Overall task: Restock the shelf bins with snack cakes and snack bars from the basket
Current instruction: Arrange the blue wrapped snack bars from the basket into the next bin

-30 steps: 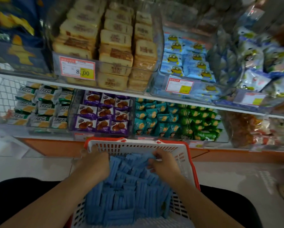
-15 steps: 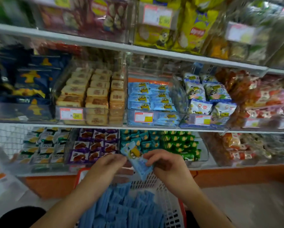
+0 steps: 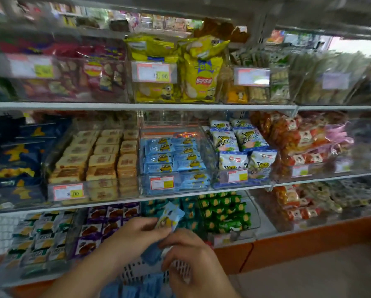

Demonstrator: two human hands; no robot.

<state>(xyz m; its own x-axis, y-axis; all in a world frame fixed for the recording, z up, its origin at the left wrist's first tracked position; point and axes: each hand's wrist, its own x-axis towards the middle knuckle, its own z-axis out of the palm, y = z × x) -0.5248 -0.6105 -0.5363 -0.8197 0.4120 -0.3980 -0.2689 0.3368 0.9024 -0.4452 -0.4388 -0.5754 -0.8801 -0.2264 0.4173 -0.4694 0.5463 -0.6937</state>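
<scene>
My left hand (image 3: 137, 235) grips a small bunch of light-blue snack packs (image 3: 169, 218) with a yellow cartoon figure, their tops pointing up and to the right. My right hand (image 3: 186, 254) sits just below, fingers curled on the lower end of the same bunch. Both hands hover over the far rim of the white basket (image 3: 137, 269), where more blue packs (image 3: 137, 289) lie. On the middle shelf, straight above, a clear bin (image 3: 171, 125) holds matching blue packs (image 3: 176, 160) stacked in two columns, with open room at its top.
A bin of tan snack cakes (image 3: 98, 162) stands left of the blue bin, and white-blue bags (image 3: 238, 145) stand to its right. The bottom shelf holds purple packs (image 3: 103, 224) and green packs (image 3: 221, 211). Yellow chip bags (image 3: 199, 78) fill the top shelf. The floor (image 3: 309, 276) is at lower right.
Both hands came up out of the basket holding blue packs. My view tilted upward, so the upper shelves show and most of the basket has dropped out of view.
</scene>
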